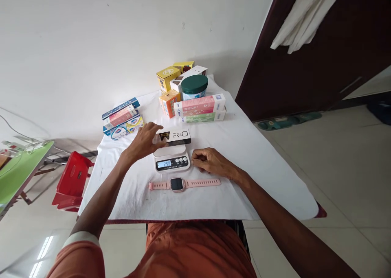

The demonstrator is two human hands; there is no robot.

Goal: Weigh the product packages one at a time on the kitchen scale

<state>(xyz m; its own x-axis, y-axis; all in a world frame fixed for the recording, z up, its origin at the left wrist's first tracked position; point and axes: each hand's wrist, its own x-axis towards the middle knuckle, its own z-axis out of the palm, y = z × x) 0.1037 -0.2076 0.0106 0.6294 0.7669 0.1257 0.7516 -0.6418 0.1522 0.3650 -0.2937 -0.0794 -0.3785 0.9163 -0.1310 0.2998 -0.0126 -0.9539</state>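
A white and black R&O box (180, 136) lies across the platform of a small white kitchen scale (172, 151), whose lit display appears to read 249. My left hand (146, 139) is around the box's left end, thumb at the front and index finger at the back, fingers spread. Whether they touch the box is hard to tell. Beside the scale's right edge my right hand (214, 163) rests on the cloth, its fingers curled in with nothing visible in them. A pink-strapped smartwatch (177, 184) lies flat in front of the scale.
Boxes (122, 119) are stacked at the table's left. Yellow boxes (168, 77), an orange box (170, 103), a green-lidded tub (194, 86) and a pink box (200, 105) stand at the back. A red chair (72, 180) is left of the white-covered table (244, 147).
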